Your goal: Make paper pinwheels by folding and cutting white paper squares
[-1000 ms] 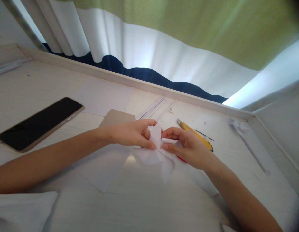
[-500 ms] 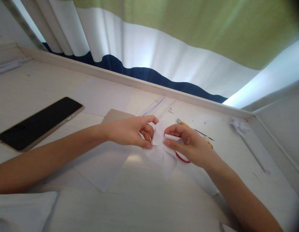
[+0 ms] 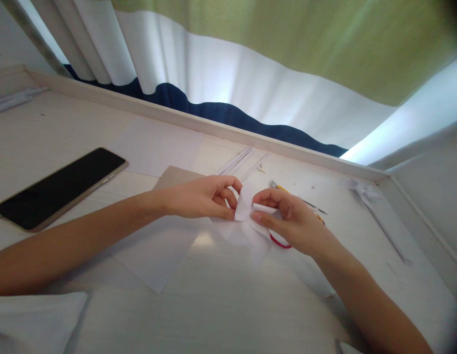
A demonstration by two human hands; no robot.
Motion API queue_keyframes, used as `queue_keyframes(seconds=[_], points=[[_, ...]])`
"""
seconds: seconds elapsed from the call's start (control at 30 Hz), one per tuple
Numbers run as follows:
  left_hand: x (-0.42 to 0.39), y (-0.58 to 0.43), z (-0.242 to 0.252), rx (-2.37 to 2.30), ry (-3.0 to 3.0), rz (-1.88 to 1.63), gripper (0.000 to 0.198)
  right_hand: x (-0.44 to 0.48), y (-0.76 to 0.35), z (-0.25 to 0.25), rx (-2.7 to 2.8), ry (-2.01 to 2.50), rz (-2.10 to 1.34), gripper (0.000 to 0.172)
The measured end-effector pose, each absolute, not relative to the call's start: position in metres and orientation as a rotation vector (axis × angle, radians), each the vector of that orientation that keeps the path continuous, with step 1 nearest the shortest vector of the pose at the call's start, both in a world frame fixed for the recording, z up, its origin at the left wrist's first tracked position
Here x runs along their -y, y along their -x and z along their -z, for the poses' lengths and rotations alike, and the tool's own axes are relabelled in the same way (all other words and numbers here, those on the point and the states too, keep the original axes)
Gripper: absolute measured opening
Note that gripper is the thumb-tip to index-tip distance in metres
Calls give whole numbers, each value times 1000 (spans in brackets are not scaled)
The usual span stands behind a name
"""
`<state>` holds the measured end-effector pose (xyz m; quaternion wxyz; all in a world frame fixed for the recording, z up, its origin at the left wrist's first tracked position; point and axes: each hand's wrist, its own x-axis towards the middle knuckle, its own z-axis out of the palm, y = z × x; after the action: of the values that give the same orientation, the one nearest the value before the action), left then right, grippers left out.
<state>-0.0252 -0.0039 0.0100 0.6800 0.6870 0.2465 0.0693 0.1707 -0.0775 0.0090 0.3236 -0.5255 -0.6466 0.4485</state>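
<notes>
Plain white paper [image 3: 244, 205], black phone screen [image 3: 62, 189], red loop [image 3: 278, 243], banded curtain [image 3: 324, 54] (green, white, navy)

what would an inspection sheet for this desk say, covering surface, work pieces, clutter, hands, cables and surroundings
Surface: pale desk with a raised back edge; small specks lie near it.
Work pieces: white paper piece between the hands, one flap curled over.
Clutter: phone, screen dark; loose sheets; thin strips; yellow cutter and red curved object, both partly hidden.
Left hand: at the paper's left side; grip unclear.
Right hand: pinches the curled flap.
Cables: thin line by the phone's near end, too little visible to identify.
Surroundings: green, white and navy curtain behind the desk, light coming through.
</notes>
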Motion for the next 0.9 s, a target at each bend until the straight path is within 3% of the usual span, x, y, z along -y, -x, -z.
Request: queue_keyframes(seconds=[0.37,0.9], points=[[3,25,-23,-545,-1570,-77,11,78,-172,-10,1767,1472,-1018,16],[5,26,-17,-712,-1815,-89,37,77,-168,-14,1823,1505,-884,14]])
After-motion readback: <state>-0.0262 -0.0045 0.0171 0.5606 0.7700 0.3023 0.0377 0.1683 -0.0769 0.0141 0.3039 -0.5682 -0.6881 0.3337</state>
